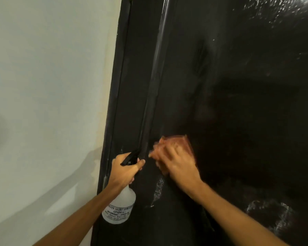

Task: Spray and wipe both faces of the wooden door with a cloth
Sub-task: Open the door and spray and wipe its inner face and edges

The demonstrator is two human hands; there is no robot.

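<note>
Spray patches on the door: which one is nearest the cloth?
The narrow streaky patch just below the cloth that the right hand presses; the broad patch at lower right and the speckles at top right lie farther off.

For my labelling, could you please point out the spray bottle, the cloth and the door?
spray bottle (120, 208): head view, clear body.
cloth (182, 141): head view, top corner.
door (238, 103): head view, bare dark panel.

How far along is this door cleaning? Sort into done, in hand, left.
Done: droplets already glisten on the door, upper and lower right. In hand: the right hand presses the orange cloth against it, blurred mid-wipe, while the left hand grips the spray bottle. Left: white streaks below the cloth; the other face is out of view.
</note>
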